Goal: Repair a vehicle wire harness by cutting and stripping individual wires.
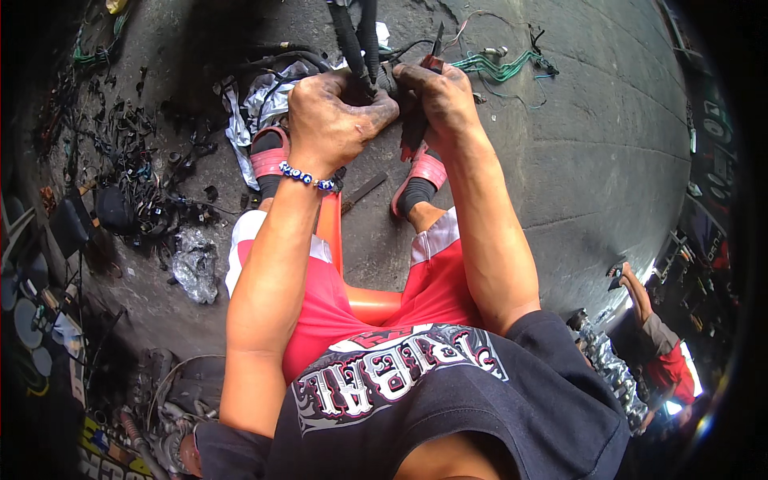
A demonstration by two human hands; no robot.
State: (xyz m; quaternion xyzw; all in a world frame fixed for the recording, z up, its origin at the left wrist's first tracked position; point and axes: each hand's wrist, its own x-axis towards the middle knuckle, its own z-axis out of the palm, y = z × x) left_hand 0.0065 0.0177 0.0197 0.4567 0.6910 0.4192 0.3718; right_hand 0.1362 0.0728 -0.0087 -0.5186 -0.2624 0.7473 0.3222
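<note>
In front of me, above my feet, my left hand [334, 118] is closed around a black tape-wrapped cable bundle [349, 42], thumb and fingers pinching it near a fork where two thick branches run upward. Close beside it, my right hand [450, 102] is closed on a red-handled knife [433, 62]. The knife's dark narrow blade points up and away from me, and its handle shows below the palm. The right thumb and fingertips are near the bundle; whether they touch it is hard to see. Both hands are smudged with black grime.
Green wires [506, 66] lie right of the hands. Silvery plastic sheeting [238, 120] is beside my left foot, a flat metal strip [364, 193] between my feet. Black connectors and wire scraps [132, 180] cover the left floor, near a clear plastic bag [194, 268]. Another person [670, 364] is at right.
</note>
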